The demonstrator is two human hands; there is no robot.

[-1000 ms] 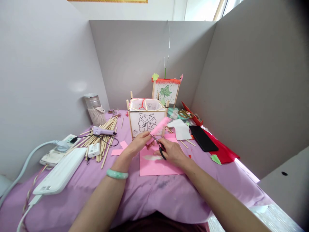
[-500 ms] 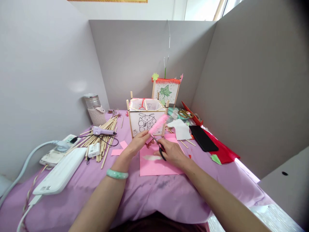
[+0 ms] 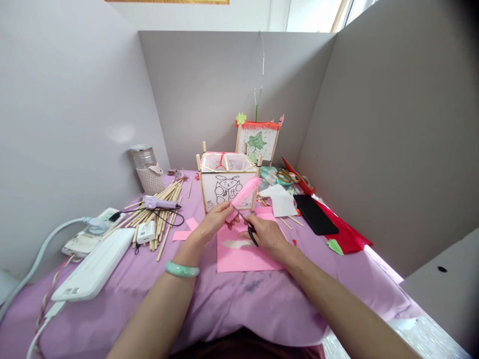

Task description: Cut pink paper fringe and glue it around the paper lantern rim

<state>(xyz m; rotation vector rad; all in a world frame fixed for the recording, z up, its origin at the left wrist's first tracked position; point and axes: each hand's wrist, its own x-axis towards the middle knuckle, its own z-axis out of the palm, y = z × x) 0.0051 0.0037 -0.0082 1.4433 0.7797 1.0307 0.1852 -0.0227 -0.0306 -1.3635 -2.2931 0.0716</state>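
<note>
Two bare hands at work over a purple cloth (image 3: 269, 314), both near the middle. Left hand (image 3: 219, 219), with one pale green bangle (image 3: 182, 269) on its wrist, pinches the near end of one pink fringed strip (image 3: 247, 192) between thumb and fingers. Right hand (image 3: 267, 234) grips one pair of black-handled scissors (image 3: 253, 235), blades pointed at the strip's edge beside the left fingertips; the gap between the blades is too small to tell. Strip held above one large pink sheet (image 3: 243, 262), its fringed end slanting up and away across the front of the nearer lantern (image 3: 208, 187); contact there cannot be told. Lanterns: two, the nearer with four stick posts showing, the farther (image 3: 265, 149) behind it bearing a green leaf. Small pink pieces (image 3: 182, 235): two, left of the sheet. Loose sticks (image 3: 168, 193) on the left too jumbled to count, one lilac tool (image 3: 160, 203) lying on them. One black phone (image 3: 315, 213) to the right, overlapping red material (image 3: 348, 237); one green scrap (image 3: 335, 247) near its lower end. Edges: gray panels (image 3: 235, 75) wall three sides; the cloth's right edge slants toward the near corner. Tightest room is ahead, lantern just beyond the strip; widest is nearer the body, where wrinkled cloth runs between the forearms, and rightward past the right wrist.
</note>
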